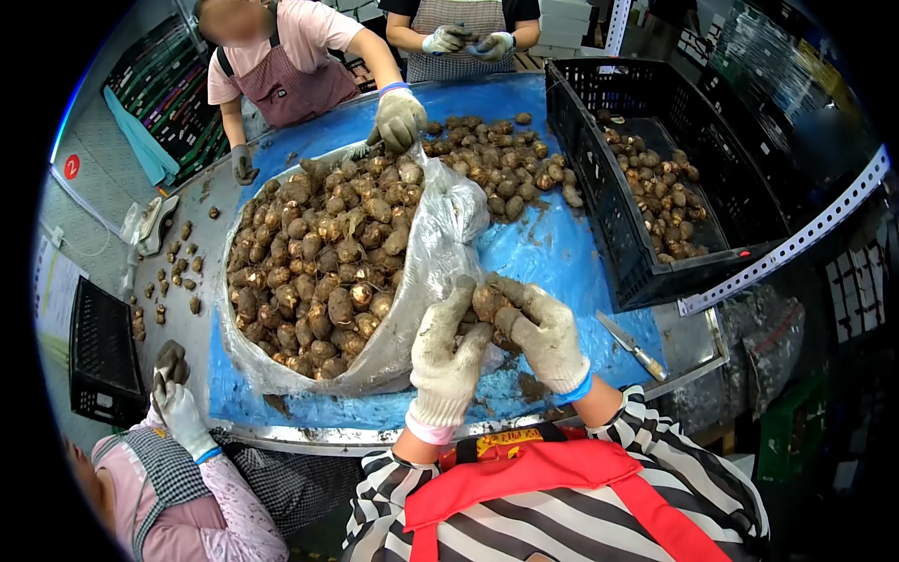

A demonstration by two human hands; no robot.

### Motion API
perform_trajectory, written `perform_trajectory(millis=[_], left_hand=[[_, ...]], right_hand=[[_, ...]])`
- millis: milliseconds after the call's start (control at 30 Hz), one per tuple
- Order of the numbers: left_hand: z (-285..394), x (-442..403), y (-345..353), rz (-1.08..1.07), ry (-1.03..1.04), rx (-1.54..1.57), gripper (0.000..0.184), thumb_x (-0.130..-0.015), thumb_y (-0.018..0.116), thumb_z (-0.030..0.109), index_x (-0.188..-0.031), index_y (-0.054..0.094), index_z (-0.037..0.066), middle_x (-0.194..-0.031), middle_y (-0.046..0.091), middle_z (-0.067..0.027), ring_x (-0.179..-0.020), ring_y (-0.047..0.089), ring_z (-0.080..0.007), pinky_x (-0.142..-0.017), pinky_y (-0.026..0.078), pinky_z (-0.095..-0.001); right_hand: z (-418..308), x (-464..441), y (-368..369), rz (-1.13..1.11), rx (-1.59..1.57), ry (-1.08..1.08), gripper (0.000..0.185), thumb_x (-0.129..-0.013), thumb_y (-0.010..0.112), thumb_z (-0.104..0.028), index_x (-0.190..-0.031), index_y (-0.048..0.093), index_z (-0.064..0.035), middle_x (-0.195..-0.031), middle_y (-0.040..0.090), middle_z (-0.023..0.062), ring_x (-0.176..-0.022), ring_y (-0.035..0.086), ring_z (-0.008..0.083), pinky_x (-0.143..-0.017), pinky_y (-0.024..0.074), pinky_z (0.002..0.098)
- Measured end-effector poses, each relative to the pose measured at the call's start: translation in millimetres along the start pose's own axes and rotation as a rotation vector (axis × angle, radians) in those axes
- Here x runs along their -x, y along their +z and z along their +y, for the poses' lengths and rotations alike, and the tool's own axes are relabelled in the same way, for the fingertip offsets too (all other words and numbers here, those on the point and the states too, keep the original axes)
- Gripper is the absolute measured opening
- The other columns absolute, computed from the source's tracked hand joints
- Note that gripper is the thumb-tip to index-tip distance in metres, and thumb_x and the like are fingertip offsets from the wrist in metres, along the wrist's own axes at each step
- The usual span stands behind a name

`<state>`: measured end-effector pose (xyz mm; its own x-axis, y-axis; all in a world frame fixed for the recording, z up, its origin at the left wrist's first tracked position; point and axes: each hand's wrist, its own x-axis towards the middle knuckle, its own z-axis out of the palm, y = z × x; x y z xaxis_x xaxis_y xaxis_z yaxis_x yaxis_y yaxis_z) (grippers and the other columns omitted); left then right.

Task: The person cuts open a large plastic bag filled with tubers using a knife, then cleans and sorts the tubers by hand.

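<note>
My left hand and my right hand, both in soiled white knit gloves, meet over the near edge of the table. Between their fingers is a small brown taro corm, gripped from both sides; fingertips cover part of it. Just beyond my left hand stands a big clear plastic sack, its mouth rolled wide and filled with taro corms. A knife with a wooden handle lies on the blue sheet to the right of my right hand.
A black crate with taro stands at the right. Loose taro is heaped behind the sack; several corms lie left. Co-workers' gloved hands are at the sack's far rim, far edge and lower left.
</note>
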<state>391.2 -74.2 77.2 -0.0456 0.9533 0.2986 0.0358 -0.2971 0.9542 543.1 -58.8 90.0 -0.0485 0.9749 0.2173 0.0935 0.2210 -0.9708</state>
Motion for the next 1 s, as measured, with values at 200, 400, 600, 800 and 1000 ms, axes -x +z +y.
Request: perform_trajectory(millis=[200, 400, 600, 800, 1000], left_hand=[[7, -1, 2, -0.106, -0.232, 0.169, 0.064, -0.088, 0.069, -0.003, -0.148, 0.047, -0.002, -0.133, 0.061, -0.0121, -0.114, 0.063, -0.0181, -0.097, 0.053, -0.0299], [3, -2, 1, -0.205, -0.374, 0.476, 0.08, -0.09, 0.075, 0.013, -0.156, 0.033, 0.0, -0.137, 0.058, -0.0168, -0.118, 0.062, -0.0236, -0.097, 0.054, -0.035], [0, 3, 0, -0.275, -0.598, 0.819, 0.067, -0.094, 0.069, 0.022, -0.149, 0.04, -0.003, -0.128, 0.061, -0.0176, -0.098, 0.07, -0.0294, -0.077, 0.063, -0.0411], [2, 6, -5, -0.443, -0.62, 0.602, 0.052, -0.094, 0.071, 0.017, -0.138, 0.052, -0.004, -0.118, 0.067, -0.0132, -0.093, 0.07, -0.021, -0.078, 0.06, -0.0341], [17, 4, 5, -0.366, -0.632, 0.663, 0.062, -0.089, 0.073, 0.01, -0.142, 0.046, -0.007, -0.12, 0.064, -0.0149, -0.093, 0.069, -0.0224, -0.081, 0.058, -0.0343]], right_hand=[[8, -6, -17, -0.024, 0.103, 0.062, 0.023, -0.093, 0.058, -0.005, -0.109, 0.072, 0.0034, -0.084, 0.071, 0.0139, -0.075, 0.069, 0.0195, -0.07, 0.0555, 0.0326], [-5, -11, -23, -0.054, 0.216, 0.17, 0.027, -0.09, 0.057, 0.0, -0.112, 0.071, 0.0042, -0.093, 0.074, 0.0108, -0.085, 0.069, 0.0144, -0.077, 0.0562, 0.0282], [-26, -19, -39, -0.15, -0.041, -0.008, 0.041, -0.085, 0.061, 0.003, -0.125, 0.067, 0.0026, -0.119, 0.07, 0.0114, -0.115, 0.065, 0.0209, -0.103, 0.0502, 0.0341], [0, -15, -38, -0.385, 0.174, -0.212, 0.024, -0.09, 0.059, -0.005, -0.108, 0.072, 0.0051, -0.111, 0.072, 0.0149, -0.103, 0.068, 0.0217, -0.092, 0.0542, 0.0367], [8, -22, -37, -0.139, 0.13, 0.233, 0.024, -0.093, 0.055, -0.009, -0.104, 0.072, 0.0047, -0.085, 0.073, 0.0115, -0.078, 0.067, 0.0155, -0.072, 0.0553, 0.0303]])
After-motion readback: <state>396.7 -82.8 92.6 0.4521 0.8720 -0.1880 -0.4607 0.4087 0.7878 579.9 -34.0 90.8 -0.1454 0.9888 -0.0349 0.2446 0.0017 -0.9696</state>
